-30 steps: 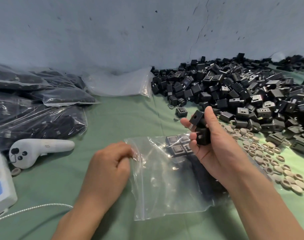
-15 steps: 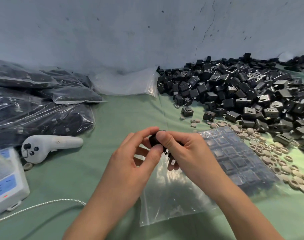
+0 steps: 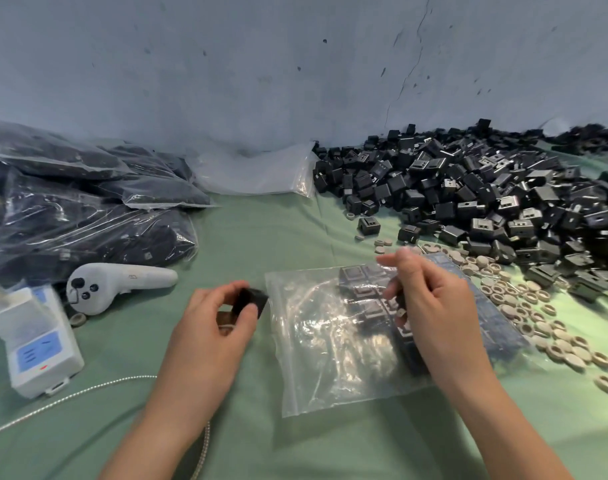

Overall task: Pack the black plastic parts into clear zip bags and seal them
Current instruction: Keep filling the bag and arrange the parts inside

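HANDLING we judge the black part (image 3: 252,301) light, stiff and smooth, best pinched on its flat sides | LEFT our left hand (image 3: 212,323) pinches it in its fingers beside the clear zip bag (image 3: 323,358) mouth | RIGHT our right hand (image 3: 437,313) fingers curl on a second part (image 3: 399,301) over the bag | BAG limp on the table (image 3: 261,230), holds rows of packed parts (image 3: 361,282)
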A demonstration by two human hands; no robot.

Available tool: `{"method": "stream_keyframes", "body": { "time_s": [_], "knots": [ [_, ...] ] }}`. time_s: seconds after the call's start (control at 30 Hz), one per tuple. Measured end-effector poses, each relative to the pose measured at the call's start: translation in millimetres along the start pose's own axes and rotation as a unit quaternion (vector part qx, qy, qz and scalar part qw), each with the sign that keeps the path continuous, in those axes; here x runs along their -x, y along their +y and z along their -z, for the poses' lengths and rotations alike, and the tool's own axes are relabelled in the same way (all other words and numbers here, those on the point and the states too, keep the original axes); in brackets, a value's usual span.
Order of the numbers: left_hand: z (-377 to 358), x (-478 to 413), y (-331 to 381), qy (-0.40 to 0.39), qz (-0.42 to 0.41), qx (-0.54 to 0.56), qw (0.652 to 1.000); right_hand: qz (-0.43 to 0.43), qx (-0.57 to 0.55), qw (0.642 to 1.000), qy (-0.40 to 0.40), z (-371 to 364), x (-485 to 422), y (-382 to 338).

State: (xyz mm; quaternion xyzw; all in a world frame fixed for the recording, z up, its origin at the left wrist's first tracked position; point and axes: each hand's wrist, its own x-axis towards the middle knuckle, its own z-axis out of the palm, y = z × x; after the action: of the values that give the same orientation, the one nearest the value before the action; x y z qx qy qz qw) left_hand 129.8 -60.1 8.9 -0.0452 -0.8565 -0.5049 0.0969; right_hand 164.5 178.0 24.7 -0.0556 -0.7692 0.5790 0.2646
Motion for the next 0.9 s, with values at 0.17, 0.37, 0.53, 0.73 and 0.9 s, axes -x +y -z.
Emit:
{"method": "stream_keyframes", "body": {
  "time_s": [0.17,0.37,0.53,0.73,0.9],
  "knots": [
    [2.5,22.2,-11.3,-0.082,-0.068,-0.102,0.989,-0.028,-0.007,0.995,0.092,14.7,3.5,9.8],
    [-1.9,36.2,-10.2,-0.124,-0.070,-0.008,0.990,-0.040,-0.006,0.990,0.137,18.0,16.3,17.3],
    [-4.1,36.5,-9.8,-0.074,-0.041,0.046,0.995,-0.042,-0.025,0.989,0.136,19.7,21.6,17.5],
    [-12.2,28.8,8.0,-0.145,0.095,0.220,0.960,-0.043,-0.052,0.987,0.145,16.7,24.9,15.2],
    [-25.0,25.0,17.9,-0.132,0.141,0.220,0.956,-0.041,-0.050,0.987,0.146,12.4,9.2,13.7]
  ]
}}
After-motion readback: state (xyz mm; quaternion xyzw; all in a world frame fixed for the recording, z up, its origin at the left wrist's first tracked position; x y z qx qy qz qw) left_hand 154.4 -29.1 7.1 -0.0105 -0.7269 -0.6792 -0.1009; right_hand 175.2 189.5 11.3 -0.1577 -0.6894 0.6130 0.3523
